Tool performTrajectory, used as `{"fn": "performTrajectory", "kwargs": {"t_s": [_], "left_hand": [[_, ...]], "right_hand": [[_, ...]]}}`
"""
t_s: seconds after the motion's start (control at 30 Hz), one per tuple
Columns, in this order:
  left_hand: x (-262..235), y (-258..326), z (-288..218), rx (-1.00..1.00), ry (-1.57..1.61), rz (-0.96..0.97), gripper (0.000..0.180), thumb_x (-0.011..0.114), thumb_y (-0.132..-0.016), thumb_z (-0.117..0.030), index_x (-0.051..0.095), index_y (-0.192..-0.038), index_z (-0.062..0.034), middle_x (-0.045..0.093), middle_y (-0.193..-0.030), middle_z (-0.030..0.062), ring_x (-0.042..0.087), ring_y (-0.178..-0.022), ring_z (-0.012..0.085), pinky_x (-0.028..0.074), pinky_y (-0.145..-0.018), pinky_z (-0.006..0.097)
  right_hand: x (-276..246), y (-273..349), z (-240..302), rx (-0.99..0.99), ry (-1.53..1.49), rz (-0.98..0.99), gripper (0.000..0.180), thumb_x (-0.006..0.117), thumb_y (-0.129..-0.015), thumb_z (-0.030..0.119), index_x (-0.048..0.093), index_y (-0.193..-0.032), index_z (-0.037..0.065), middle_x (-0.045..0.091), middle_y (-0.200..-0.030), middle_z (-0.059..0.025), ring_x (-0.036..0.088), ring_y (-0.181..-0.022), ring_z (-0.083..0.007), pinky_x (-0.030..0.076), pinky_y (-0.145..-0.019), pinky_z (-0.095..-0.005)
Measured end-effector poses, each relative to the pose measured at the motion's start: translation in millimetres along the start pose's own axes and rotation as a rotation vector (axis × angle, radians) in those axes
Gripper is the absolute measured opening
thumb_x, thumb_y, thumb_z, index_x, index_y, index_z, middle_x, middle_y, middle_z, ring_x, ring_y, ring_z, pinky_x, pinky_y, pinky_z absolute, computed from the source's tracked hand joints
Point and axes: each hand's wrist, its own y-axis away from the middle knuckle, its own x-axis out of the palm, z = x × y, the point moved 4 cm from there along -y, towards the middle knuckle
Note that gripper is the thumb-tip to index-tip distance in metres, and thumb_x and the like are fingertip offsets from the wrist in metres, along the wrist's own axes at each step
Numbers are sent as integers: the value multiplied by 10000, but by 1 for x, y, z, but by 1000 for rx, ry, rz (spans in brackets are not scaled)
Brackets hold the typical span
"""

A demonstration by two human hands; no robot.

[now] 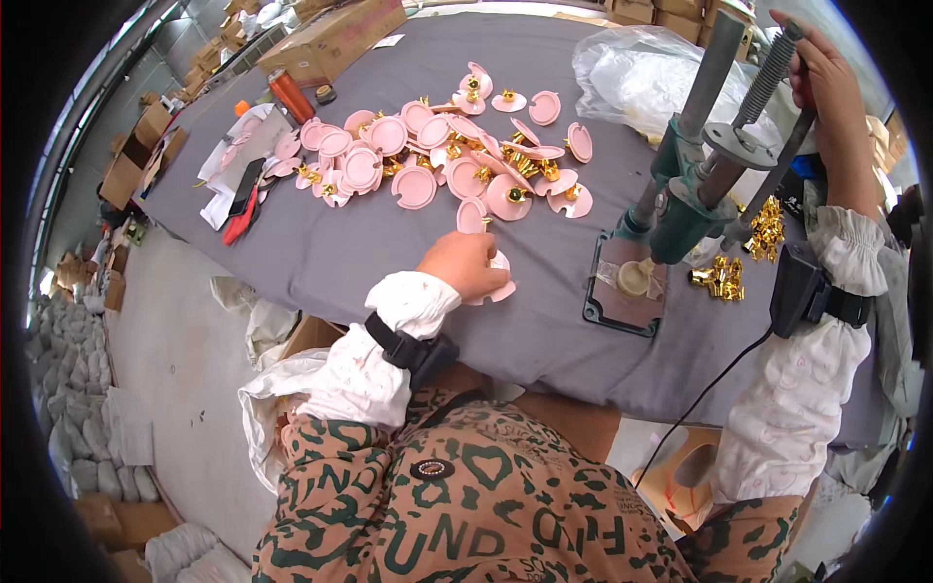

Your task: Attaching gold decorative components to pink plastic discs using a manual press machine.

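Near the front of the table, my left hand (pixel 459 264) is closed on a round pink disc (pixel 503 277), its fingers covering much of it. My right hand (pixel 828 83) is raised at the far right, wrapped round the lever (pixel 780 167) of a green hand press (pixel 677 231). The press has a steel column and a coiled spring. On its base lies a small round pale die (pixel 635 280). Beyond my left hand spreads a heap of pink discs (pixel 415 185), several with gold metal fittings (pixel 516 195) attached.
Loose gold fittings (pixel 724 280) lie right of the press. Clear plastic bags (pixel 632 78) sit behind it. At the far left are an orange-brown cylinder (pixel 290 95), a phone (pixel 247 187) and red-handled tool (pixel 239 225). A cardboard box (pixel 330 41) stands at the back.
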Motion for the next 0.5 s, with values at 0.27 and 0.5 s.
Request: {"fn": "performTrajectory", "kwargs": {"t_s": [0.27, 0.5], "left_hand": [[17, -15, 10, -174, -89, -106, 445, 636, -757, -358, 608, -1083, -56, 671, -920, 204, 646, -865, 375, 503, -791, 428], [29, -11, 79, -77, 271, -92, 331, 683, -790, -323, 656, -992, -61, 669, -856, 125, 637, -735, 218, 502, -673, 327]], "right_hand": [[-23, -18, -37, 81, 112, -7, 300, 481, -974, 195, 600, -1235, 107, 504, -712, 74, 438, -577, -8, 375, -498, -147], [-15, -23, -38, 25, 52, 18, 321, 469, -976, 197, 575, -1268, 116, 494, -701, 85, 420, -550, 7, 333, -455, -152]]}}
